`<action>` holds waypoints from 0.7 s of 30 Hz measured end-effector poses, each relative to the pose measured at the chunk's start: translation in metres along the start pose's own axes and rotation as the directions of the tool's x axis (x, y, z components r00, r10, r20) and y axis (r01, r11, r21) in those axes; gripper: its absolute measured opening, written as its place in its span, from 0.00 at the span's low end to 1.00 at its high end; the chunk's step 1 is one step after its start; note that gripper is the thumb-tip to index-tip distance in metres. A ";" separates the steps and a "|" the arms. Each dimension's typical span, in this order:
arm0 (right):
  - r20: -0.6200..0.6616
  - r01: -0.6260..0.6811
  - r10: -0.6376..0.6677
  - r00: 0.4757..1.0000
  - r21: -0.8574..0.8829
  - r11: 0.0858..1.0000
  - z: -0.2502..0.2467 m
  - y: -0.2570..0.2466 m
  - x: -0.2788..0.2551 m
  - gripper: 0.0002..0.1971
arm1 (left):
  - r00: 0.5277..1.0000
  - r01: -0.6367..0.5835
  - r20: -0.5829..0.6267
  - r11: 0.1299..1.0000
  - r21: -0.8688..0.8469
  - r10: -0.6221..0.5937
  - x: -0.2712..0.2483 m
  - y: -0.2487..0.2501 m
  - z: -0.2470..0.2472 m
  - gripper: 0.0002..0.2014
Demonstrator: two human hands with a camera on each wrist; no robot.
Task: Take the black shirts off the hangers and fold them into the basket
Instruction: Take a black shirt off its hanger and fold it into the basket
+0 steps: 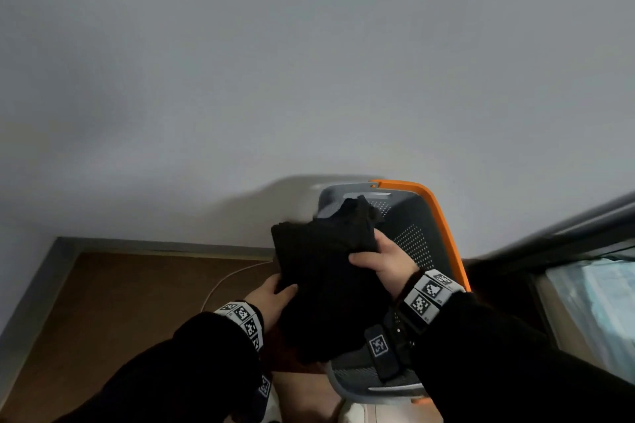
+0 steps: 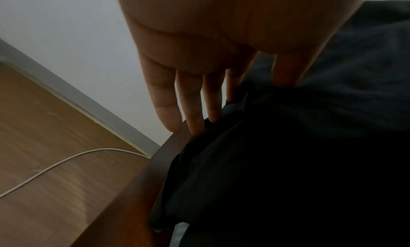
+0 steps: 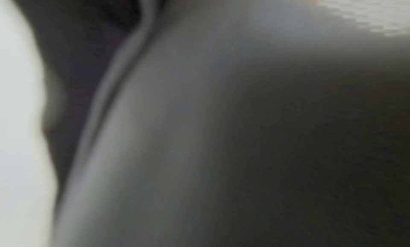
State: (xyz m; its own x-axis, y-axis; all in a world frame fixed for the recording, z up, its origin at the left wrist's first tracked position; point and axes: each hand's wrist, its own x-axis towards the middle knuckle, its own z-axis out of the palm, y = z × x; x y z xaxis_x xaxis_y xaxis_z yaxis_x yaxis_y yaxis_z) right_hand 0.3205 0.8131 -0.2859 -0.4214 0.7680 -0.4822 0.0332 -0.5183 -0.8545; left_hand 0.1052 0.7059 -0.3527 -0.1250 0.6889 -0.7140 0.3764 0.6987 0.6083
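A folded black shirt (image 1: pixel 326 285) hangs between both hands, over the near left part of a grey perforated basket with an orange rim (image 1: pixel 443 216). My left hand (image 1: pixel 275 295) grips its left edge, thumb on top. In the left wrist view the fingers (image 2: pixel 168 107) reach under the shirt (image 2: pixel 288 163). My right hand (image 1: pixel 385 261) holds the right side, thumb laid across the top. The right wrist view is blurred: dark shirt cloth (image 3: pixel 266 145) fills it, with a patch of perforated basket wall (image 3: pixel 377 10) at the top right. No hangers are in view.
The basket stands against a pale wall. To its left lies brown wood floor (image 1: pixel 137 302) with a white cable (image 1: pixel 223 282) and a grey skirting board (image 1: pixel 154 244). A window frame (image 1: pixel 567 233) runs along the right. A brown wooden edge (image 2: pixel 133 189) passes under the shirt.
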 end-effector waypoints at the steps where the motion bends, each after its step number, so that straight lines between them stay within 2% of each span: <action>1: 0.029 0.026 -0.025 0.999 -0.038 0.999 0.004 -0.011 -0.003 0.29 | 1.000 -0.002 -0.018 0.999 -0.042 0.001 -0.001 0.003 -0.003 0.31; 4: 0.103 0.086 -0.071 0.992 -0.141 0.986 0.007 -0.044 -0.016 0.28 | 0.999 0.021 -0.022 0.975 -0.222 -0.026 -0.002 0.015 -0.009 0.34; 6: 0.096 0.103 -0.086 0.992 -0.197 0.975 -0.003 -0.063 -0.024 0.27 | 0.999 0.039 0.010 0.941 -0.336 -0.038 -0.002 0.019 -0.013 0.37; 8: 0.032 0.094 -0.089 0.996 -0.272 0.958 -0.020 -0.076 -0.028 0.28 | 0.999 0.048 0.039 0.910 -0.412 -0.035 -0.002 0.019 -0.015 0.46; 10: -0.055 0.077 -0.105 0.993 -0.376 0.923 -0.042 -0.081 -0.030 0.28 | 0.999 0.032 0.034 0.908 -0.417 -0.020 0.005 0.017 -0.010 0.56; 13: -0.215 0.011 -0.129 0.968 -0.476 0.879 -0.070 -0.086 -0.038 0.22 | 1.000 0.018 0.019 0.917 -0.398 -0.011 0.026 0.003 0.002 0.62; 15: -0.268 -0.014 -0.143 0.953 -0.508 0.861 -0.081 -0.087 -0.045 0.20 | 0.999 0.050 0.038 0.910 -0.412 -0.038 0.038 -0.005 0.008 0.61; 18: -0.296 -0.050 -0.146 0.944 -0.567 0.822 -0.091 -0.083 -0.048 0.23 | 0.989 0.143 0.105 0.870 -0.472 -0.105 0.077 -0.033 0.019 0.56; 20: -0.317 -0.075 -0.154 0.936 -0.606 0.792 -0.096 -0.079 -0.047 0.24 | 0.971 0.211 0.209 0.813 -0.543 -0.113 0.071 -0.026 0.020 0.52; 21: -0.326 -0.088 -0.158 0.932 -0.626 0.775 -0.097 -0.077 -0.047 0.24 | 0.954 0.274 0.266 0.771 -0.575 -0.140 0.062 -0.019 0.021 0.46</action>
State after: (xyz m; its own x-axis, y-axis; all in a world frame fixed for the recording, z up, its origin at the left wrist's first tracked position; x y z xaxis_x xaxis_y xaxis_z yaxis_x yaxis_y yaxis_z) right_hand 0.4258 0.8537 -0.2162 -0.1021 0.9205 -0.3772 0.6296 -0.2338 -0.7410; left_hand 0.1091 0.7312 -0.4156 0.0728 0.5080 -0.8583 -0.2717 0.8381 0.4730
